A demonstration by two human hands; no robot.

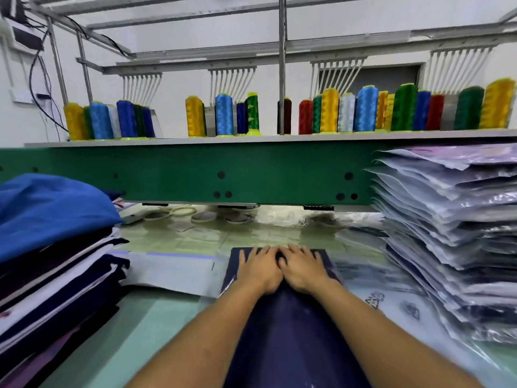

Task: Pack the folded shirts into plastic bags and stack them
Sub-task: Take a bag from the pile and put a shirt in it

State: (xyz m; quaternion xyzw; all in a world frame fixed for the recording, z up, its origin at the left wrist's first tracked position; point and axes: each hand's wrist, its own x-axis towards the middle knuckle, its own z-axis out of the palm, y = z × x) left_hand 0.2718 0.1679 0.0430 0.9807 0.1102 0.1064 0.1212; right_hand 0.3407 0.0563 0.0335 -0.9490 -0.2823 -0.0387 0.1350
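Both hands (260, 268) partly hide the navy shirt (293, 337)

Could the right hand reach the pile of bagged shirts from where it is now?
Probably yes. The right hand rests on the navy shirt, and the pile of bagged shirts stands to its right, no obstacle between.

Navy folded shirt (291, 331), bright blue cloth (50, 208), green machine beam (195, 169), multicoloured thread cones (366, 109)
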